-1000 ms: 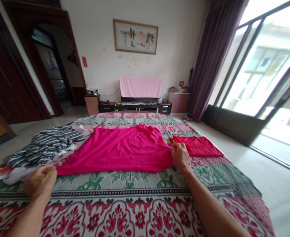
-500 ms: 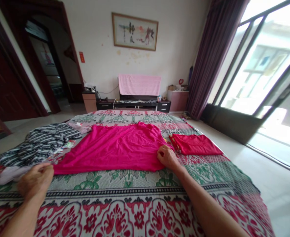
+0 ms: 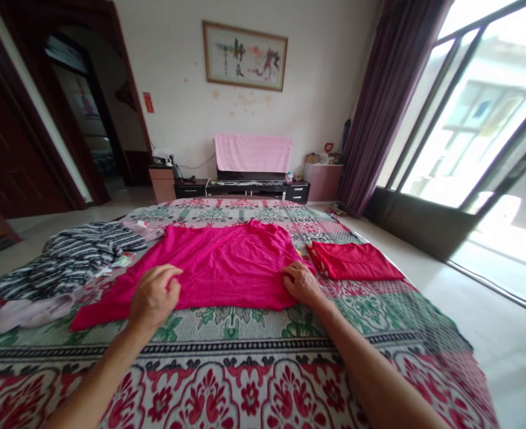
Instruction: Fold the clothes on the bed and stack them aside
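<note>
A bright pink shirt (image 3: 227,262) lies spread on the patterned blanket, lightly wrinkled, its lower left part stretching out as a point. Over its left part is my left hand (image 3: 153,298), open, with thumb and curved fingers apart and nothing held between them. At the shirt's right edge, my right hand (image 3: 302,285) has its fingers bent down and closed on the fabric; the fingertips are partly hidden. To the right of that hand sits a folded red garment (image 3: 356,260).
A patterned blanket (image 3: 227,381) covers the large surface. Black-and-white striped clothing (image 3: 75,256) is heaped at the left, with a pale lilac cloth piece (image 3: 30,313) below it. Farther back stand a low black cabinet (image 3: 191,190) and a screen draped with a pink towel (image 3: 254,152).
My left hand has let go of the shirt's lower left corner and moved right, over the fabric. That corner now lies flat, nearer to me. My right hand has barely shifted.
</note>
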Motion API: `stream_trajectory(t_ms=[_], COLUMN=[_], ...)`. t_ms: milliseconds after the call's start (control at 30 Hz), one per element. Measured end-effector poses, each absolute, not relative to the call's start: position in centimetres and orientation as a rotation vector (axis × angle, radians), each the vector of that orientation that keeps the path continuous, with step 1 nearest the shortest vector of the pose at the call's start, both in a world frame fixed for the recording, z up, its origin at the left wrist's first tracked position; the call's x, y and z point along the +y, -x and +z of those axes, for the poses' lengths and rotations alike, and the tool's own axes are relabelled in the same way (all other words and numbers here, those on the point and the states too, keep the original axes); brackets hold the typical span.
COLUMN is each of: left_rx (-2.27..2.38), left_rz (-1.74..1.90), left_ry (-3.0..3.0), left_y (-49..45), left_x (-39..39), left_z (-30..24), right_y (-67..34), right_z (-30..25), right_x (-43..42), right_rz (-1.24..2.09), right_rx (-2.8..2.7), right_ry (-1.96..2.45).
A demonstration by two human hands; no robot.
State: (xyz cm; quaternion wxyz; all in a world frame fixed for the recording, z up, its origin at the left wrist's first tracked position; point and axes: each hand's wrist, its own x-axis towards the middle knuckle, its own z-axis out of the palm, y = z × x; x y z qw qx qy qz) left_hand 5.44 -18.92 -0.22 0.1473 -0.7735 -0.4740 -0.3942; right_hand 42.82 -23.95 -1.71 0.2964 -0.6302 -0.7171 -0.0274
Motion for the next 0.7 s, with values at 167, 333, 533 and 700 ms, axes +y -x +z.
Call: stream_trajectory(t_ms=[167,333,533,700], left_rx=[-1.076,-1.121,-1.212,-1.190], left_rz=[-0.975,-0.801,-0.630,-0.654], left_ry=[2.686,2.881,2.942,2.917], left_y=[-17.2,-23.4,-24.0,-23.7], left_x=[-19.6,-19.9,-20.5,-20.8], left_z=[-0.6,-1.5,-2.8,-2.6], right_y=[-43.1,-43.2,-43.2,-42.9], right_z=[-2.1,-2.1,-1.8,-0.5], right_x=[-23.8,-23.7,-23.5,-23.0], right_rz=[-0.066,-0.041,-0.030,-0.154], right_rx=[-1.815,-1.827,-1.841,-1.811], right_ry=[1.671,1.642,1.698,1.686])
